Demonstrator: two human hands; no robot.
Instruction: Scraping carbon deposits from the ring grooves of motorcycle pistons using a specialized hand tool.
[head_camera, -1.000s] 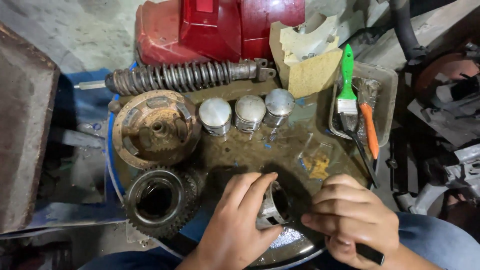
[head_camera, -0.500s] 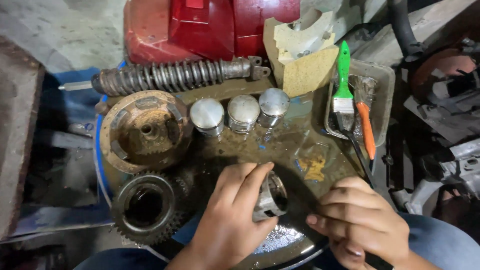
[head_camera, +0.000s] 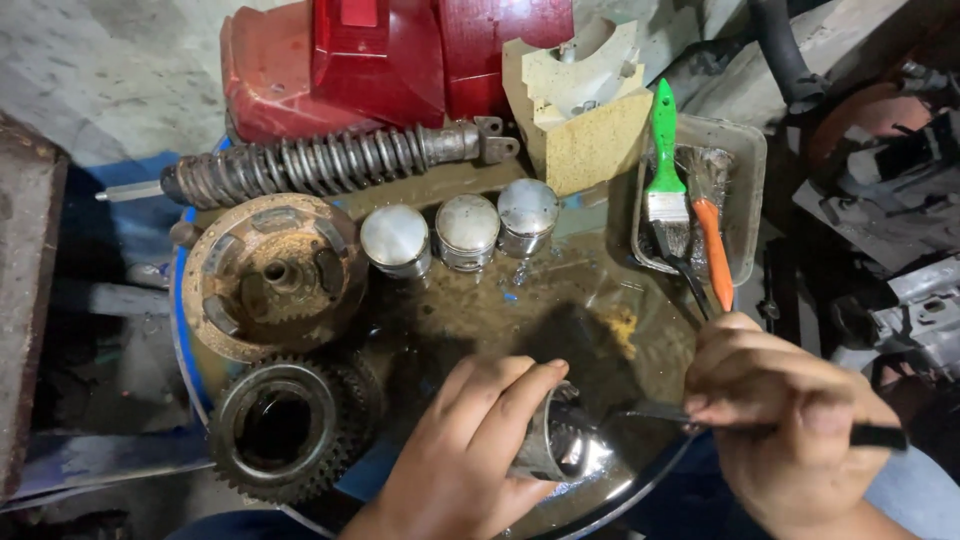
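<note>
My left hand (head_camera: 470, 450) grips a short metal cylinder, a piston (head_camera: 553, 442), lying on its side on the oily drum top (head_camera: 590, 300), open end facing right. My right hand (head_camera: 790, 420) holds a thin dark-handled tool (head_camera: 650, 412) whose tip reaches into the piston's open end. Three more pistons (head_camera: 463, 232) stand upright in a row behind the hands.
A rusty round hub (head_camera: 272, 275) and a toothed gear (head_camera: 285, 425) lie at the left. A coil shock absorber (head_camera: 320, 165) lies at the back, with a red plastic cover (head_camera: 370, 60) behind. A tray (head_camera: 745, 165) at right holds a green brush (head_camera: 662, 165) and an orange-handled brush (head_camera: 712, 245).
My right hand has drawn away to the right and now points the thin tool into the piston. My left hand keeps its grip on the piston. The camera view has shifted a little.
</note>
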